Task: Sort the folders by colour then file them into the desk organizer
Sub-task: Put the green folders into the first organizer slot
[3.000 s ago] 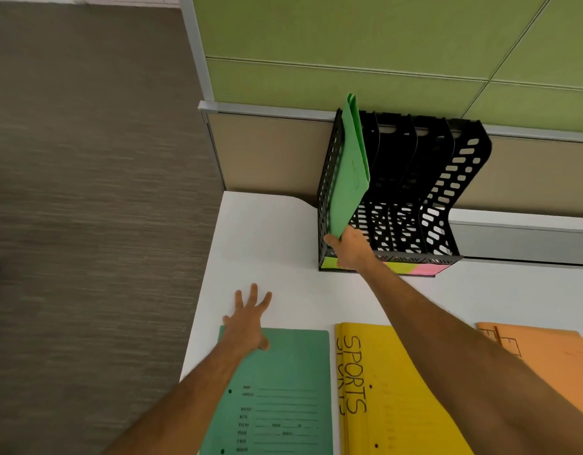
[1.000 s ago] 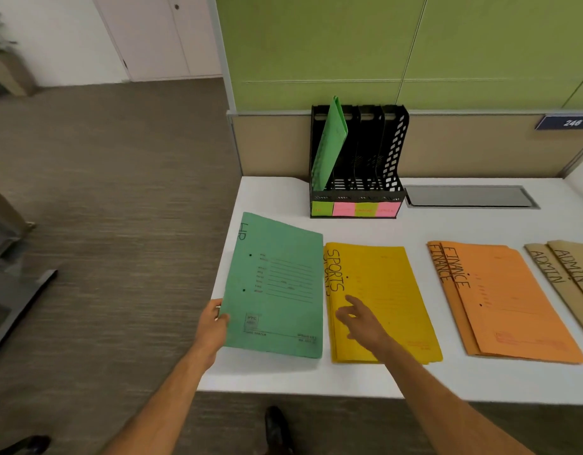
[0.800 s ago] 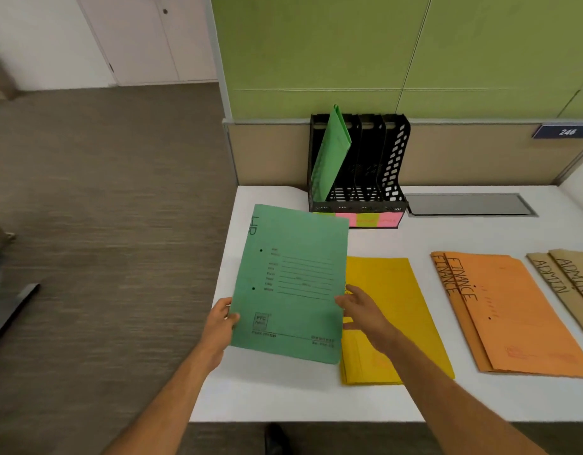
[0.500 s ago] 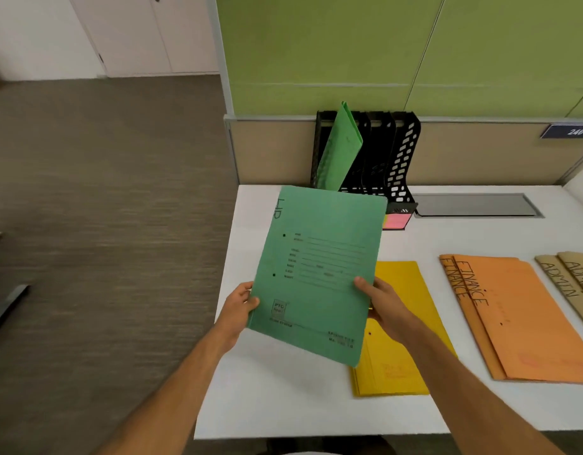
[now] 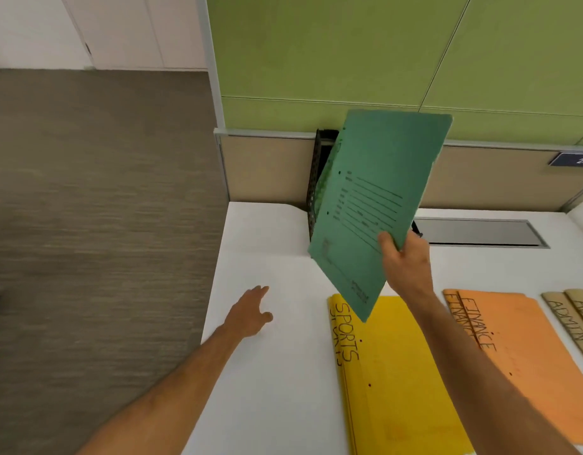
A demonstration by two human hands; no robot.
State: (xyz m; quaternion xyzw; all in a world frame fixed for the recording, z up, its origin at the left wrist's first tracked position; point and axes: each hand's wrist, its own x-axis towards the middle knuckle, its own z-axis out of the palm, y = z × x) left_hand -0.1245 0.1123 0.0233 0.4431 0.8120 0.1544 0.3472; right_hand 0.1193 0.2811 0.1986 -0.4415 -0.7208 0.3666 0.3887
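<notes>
Left of the yellow folders (image 5: 398,372), the left hand (image 5: 249,315) hovers over the smooth white desk (image 5: 277,244), fingers loosely spread. Beyond them, the right hand (image 5: 403,262) pinches a matte green card folder (image 5: 375,205), tilted before the black perforated organizer (image 5: 316,178). Right lie orange folders (image 5: 520,349), then tan folders (image 5: 575,313).

A raised green folder (image 5: 375,205) hides most of the black desk organizer (image 5: 318,178); beige folders (image 5: 575,310) run off the table's right edge.
</notes>
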